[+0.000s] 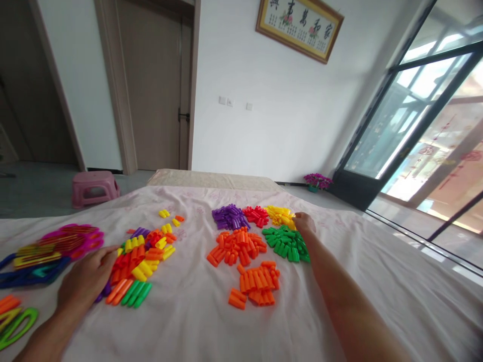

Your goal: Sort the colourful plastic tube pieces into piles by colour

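Observation:
My left hand (87,274) is at the left edge of a mixed pile of small plastic tubes (138,254) in orange, yellow, green and purple. Its fingers are curled in against the tubes, and their tips are partly hidden. My right arm reaches far forward; my right hand (305,223) is closed at the right side of a yellow tube pile (279,216). Whatever its fingers pinch is too small to make out. Beside this lie a green pile (287,243), a red pile (256,215), a purple pile (230,217) and two orange piles, one farther (237,245) and one nearer (260,282).
A pale cloth (188,322) covers the table. Pink, yellow and blue flat plastic shapes (56,246) lie at the left, with a green loop-shaped piece (22,324) nearer. Beyond are a pink stool (94,188), potted purple flowers (318,181) and a glass door (377,125).

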Demonstrator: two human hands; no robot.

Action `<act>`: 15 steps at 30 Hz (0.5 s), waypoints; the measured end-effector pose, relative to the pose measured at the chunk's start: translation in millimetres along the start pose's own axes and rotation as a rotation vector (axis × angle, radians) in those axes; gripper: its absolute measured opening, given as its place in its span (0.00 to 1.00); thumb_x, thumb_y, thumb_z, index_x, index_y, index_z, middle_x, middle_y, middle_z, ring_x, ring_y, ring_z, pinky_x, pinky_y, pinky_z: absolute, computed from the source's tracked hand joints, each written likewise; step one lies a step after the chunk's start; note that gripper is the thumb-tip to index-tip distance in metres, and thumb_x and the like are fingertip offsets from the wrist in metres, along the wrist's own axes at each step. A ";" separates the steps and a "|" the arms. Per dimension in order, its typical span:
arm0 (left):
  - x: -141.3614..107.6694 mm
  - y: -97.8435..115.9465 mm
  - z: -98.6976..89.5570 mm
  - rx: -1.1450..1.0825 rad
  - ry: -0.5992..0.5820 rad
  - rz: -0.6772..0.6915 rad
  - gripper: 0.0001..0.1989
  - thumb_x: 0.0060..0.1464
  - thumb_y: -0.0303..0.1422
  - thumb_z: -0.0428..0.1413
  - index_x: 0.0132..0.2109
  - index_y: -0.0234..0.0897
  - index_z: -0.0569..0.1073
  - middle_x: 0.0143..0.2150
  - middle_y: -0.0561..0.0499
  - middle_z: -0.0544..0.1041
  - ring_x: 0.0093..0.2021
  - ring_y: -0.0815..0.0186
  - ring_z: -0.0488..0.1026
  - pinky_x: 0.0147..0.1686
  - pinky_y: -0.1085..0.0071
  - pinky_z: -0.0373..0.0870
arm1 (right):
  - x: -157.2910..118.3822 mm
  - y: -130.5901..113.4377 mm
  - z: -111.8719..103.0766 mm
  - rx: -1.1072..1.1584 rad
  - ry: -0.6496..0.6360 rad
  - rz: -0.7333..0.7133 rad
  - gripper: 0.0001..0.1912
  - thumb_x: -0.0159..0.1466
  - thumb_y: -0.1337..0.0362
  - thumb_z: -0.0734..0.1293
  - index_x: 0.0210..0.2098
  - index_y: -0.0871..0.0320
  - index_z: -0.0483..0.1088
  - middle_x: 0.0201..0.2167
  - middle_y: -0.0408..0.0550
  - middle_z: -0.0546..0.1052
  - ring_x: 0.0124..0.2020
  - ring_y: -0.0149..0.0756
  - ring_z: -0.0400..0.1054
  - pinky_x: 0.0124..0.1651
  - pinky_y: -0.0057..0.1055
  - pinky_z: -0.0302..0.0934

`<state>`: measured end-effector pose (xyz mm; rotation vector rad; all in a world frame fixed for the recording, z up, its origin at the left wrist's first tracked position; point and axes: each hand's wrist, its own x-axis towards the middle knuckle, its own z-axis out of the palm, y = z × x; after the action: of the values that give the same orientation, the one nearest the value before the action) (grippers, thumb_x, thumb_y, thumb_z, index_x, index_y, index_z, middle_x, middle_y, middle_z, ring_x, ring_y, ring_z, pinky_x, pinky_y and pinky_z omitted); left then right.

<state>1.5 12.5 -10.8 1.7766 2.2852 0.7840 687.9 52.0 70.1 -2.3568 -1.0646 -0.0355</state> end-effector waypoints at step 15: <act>-10.7 13.2 -12.0 -0.117 -0.011 0.049 0.22 0.63 0.41 0.45 0.53 0.38 0.77 0.53 0.42 0.79 0.53 0.51 0.74 0.47 0.59 0.68 | -62.5 -92.8 4.9 0.180 -0.123 -0.412 0.19 0.61 0.64 0.64 0.51 0.55 0.78 0.45 0.47 0.82 0.44 0.34 0.75 0.45 0.25 0.65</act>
<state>11.0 0.9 3.7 1.7864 2.1490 0.8938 579.0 61.2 94.6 -1.9691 -1.5306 0.0522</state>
